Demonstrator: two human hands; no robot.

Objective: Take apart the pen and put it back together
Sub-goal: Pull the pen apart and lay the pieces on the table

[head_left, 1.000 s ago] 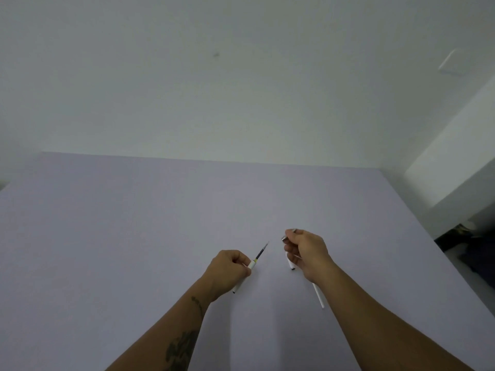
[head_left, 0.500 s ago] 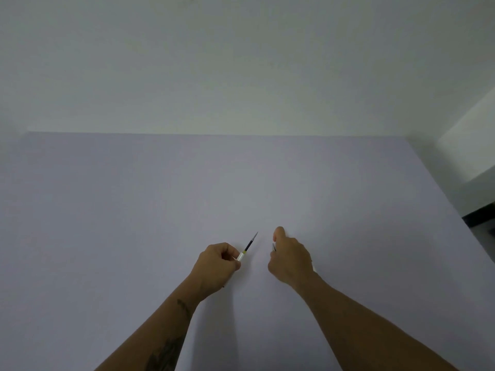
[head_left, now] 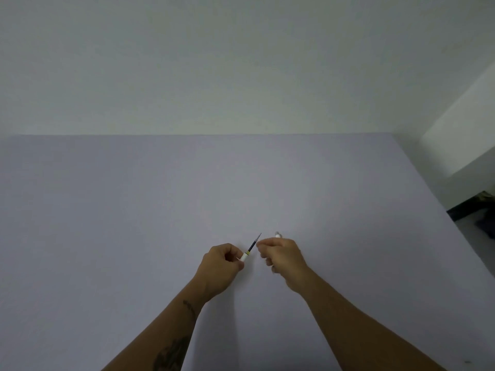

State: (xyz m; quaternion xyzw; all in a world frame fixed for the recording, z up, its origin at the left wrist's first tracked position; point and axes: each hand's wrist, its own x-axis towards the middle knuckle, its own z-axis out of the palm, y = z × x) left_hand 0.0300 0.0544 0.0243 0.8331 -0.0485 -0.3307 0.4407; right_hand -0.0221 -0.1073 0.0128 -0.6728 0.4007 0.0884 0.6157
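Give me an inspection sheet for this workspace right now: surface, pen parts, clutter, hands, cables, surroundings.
Surface: plain lilac table, no marks seen.
Job's things: pen apart; white barrel with dark refill sticking out, pointing away. Small white piece shows above the other fist; what it is cannot be told.
Clutter: nothing seen.
Grippers: left hand closed on the barrel; right hand closed on the white piece, beside the refill tip.
Cables: nothing seen.
Surroundings: pale wall behind; dark items on the floor at right.
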